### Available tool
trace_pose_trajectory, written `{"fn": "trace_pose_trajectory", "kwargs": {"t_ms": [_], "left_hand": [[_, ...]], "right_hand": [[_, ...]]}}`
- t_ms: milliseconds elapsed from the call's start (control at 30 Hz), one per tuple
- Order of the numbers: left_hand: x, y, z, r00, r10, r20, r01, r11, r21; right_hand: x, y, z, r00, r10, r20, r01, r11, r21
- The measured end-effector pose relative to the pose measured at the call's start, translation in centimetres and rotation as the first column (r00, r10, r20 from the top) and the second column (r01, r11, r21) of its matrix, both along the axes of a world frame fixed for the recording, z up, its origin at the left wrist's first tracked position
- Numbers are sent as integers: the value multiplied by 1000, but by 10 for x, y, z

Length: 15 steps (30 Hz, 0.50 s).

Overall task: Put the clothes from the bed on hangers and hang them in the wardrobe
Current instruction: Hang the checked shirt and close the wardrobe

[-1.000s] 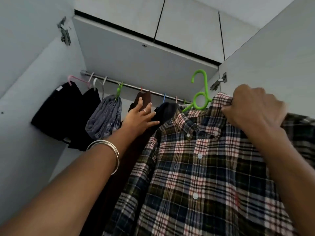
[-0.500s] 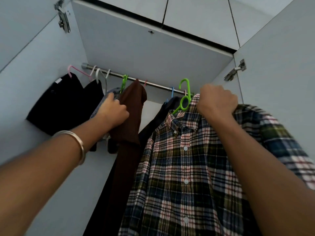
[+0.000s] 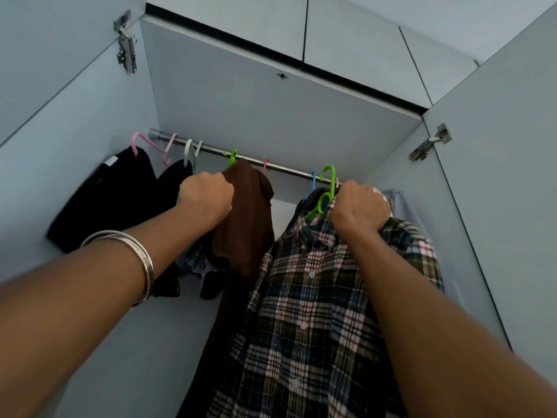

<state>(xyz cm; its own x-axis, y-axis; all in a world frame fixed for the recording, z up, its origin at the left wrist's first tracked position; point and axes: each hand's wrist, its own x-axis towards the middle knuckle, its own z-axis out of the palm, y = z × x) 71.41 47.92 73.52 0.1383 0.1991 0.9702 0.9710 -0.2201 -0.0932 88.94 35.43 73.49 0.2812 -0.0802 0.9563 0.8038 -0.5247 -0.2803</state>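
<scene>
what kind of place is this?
Most likely the inside of a home wardrobe: a metal rail strung with hangers, dark clothes hanging from it, and open doors on hinges.

Metal hinge [image 3: 126, 43] top left, on the inner face of the open left door, arm folded. Second hinge [image 3: 431, 141] on the right door's edge, lower and angled. Small dark fitting [image 3: 282, 75] in the middle of the top panel, near its front edge. Overhead cupboard doors [image 3: 355, 40] above, flush, thin seams between them. Silver bangles [image 3: 141, 260], touching each other, round a forearm at lower left.
</scene>
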Motion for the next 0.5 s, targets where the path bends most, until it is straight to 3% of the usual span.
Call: {"fn": "trace_pose_trajectory", "kwargs": {"t_ms": [167, 300, 400, 500], "left_hand": [[1, 7, 8, 970, 235, 61, -237, 971, 38], [15, 9, 24, 927, 352, 130, -373, 898, 231], [27, 7, 37, 940, 263, 217, -322, 895, 310], [49, 18, 64, 963, 73, 260, -139, 959, 248]], "right_hand": [[18, 12, 12, 998, -36, -55, 37, 999, 21], [21, 19, 35, 999, 39, -11, -38, 996, 76], [15, 27, 53, 997, 41, 61, -46, 996, 81], [20, 52, 78, 992, 30, 124, -36, 998, 48]]}}
